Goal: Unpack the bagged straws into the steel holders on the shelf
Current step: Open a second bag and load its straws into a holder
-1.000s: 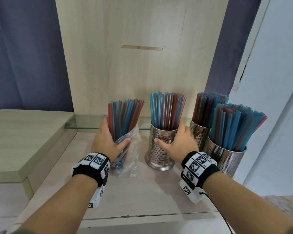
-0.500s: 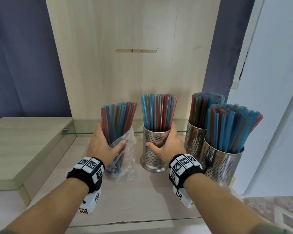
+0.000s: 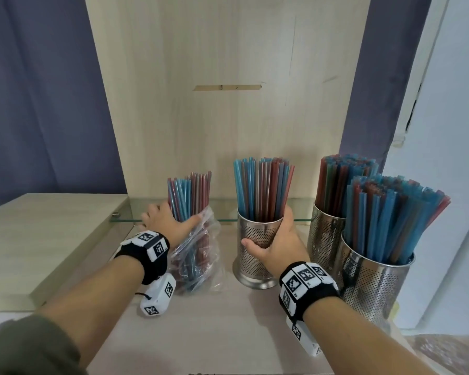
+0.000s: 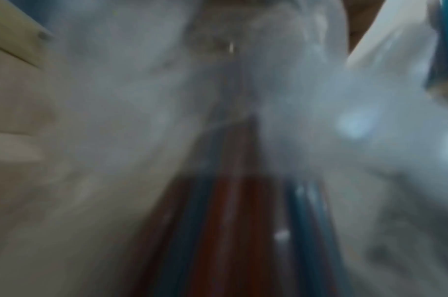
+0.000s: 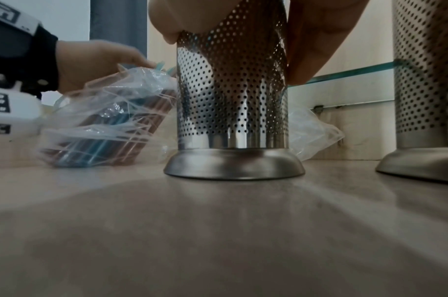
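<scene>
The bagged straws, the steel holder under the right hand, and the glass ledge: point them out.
bagged straws (image 3: 191, 197): head view, bare upper ends above the bag.
steel holder (image 5: 230, 96): right wrist view, perforated wall.
glass ledge (image 3: 301, 212): head view, front strip between two holders.

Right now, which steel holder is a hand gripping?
The leftmost steel holder, next to the bagged straws; the right hand wraps it. The other two stand untouched.

Pale wood back panel (image 3: 228, 117), blue-grey curtains (image 3: 44, 98) either side — white wall (image 3: 450, 158) right.
</scene>
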The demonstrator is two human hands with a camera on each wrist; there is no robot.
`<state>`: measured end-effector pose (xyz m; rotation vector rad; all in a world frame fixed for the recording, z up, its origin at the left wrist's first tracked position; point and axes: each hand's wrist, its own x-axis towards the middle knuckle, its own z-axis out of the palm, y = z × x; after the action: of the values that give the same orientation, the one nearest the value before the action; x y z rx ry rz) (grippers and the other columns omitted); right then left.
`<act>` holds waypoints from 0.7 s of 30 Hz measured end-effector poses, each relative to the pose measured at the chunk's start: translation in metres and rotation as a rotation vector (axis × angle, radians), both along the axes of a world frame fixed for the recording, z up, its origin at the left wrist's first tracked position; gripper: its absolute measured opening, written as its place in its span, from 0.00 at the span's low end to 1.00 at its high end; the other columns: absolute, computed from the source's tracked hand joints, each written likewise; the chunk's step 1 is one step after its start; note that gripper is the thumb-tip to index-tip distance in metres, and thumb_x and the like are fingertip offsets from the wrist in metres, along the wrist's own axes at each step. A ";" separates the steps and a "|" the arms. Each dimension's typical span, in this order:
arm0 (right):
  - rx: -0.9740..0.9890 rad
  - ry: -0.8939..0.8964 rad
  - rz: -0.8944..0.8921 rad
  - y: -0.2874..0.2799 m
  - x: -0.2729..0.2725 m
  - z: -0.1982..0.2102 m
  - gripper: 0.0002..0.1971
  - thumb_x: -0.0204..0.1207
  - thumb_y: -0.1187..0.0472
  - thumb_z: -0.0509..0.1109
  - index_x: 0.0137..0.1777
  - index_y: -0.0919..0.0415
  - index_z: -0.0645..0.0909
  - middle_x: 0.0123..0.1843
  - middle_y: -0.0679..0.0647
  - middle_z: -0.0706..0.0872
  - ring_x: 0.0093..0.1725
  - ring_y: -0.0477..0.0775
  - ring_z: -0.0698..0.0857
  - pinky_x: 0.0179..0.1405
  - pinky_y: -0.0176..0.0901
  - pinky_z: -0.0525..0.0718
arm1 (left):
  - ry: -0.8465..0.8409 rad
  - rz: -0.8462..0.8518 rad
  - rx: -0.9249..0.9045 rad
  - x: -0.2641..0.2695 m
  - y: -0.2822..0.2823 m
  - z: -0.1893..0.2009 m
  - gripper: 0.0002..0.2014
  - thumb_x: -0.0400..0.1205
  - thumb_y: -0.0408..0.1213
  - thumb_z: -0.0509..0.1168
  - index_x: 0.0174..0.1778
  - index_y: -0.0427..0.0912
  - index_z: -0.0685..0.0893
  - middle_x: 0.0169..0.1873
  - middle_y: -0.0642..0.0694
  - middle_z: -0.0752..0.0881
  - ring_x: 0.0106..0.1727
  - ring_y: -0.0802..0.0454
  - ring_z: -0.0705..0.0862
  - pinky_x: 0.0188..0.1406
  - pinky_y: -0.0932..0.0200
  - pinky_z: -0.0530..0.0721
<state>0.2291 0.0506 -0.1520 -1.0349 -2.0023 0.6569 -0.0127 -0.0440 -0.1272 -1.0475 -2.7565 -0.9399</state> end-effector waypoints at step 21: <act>0.011 -0.065 -0.016 -0.003 0.002 0.004 0.61 0.58 0.34 0.81 0.83 0.46 0.45 0.75 0.52 0.75 0.72 0.54 0.78 0.68 0.56 0.83 | -0.179 0.072 0.186 -0.010 0.013 0.044 0.15 0.78 0.49 0.69 0.36 0.40 0.83 0.27 0.44 0.79 0.32 0.44 0.78 0.27 0.58 0.73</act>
<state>0.2309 0.0473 -0.1484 -1.0774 -2.0489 0.6106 -0.0229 -0.0311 -0.0835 -0.8688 -2.7524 -1.3089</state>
